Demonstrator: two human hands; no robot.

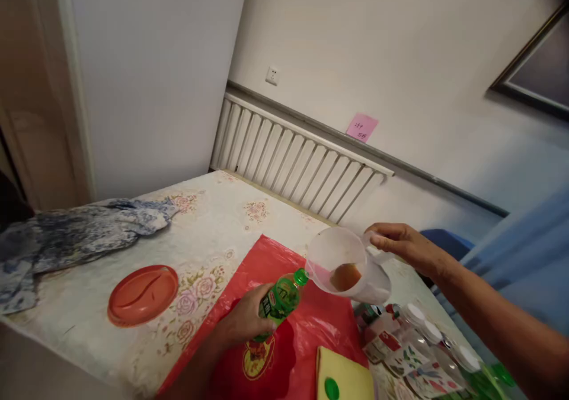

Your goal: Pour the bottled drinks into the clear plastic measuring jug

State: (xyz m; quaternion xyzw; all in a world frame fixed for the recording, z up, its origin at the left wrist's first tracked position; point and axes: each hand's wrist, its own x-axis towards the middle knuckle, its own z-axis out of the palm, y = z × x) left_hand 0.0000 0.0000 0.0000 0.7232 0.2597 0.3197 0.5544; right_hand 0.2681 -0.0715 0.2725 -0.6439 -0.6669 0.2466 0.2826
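Observation:
My left hand [242, 320] grips a small green bottle [280, 299] with a green cap, tilted so its mouth sits at the lip of a clear plastic measuring jug [344, 266]. My right hand [402, 243] holds that jug by its handle, tipped toward the bottle, with a little brownish liquid pooled inside. Both are held above a red plastic bag [293, 341] spread on the table.
A red oval lid or plate [142, 294] lies on the floral tablecloth [208, 234] at the left, with a blue-white cloth [75, 234] behind it. A yellow sponge [344, 379] with a green cap on it and several clear bottles [427, 341] lie at the bottom right. A radiator [293, 163] lines the wall.

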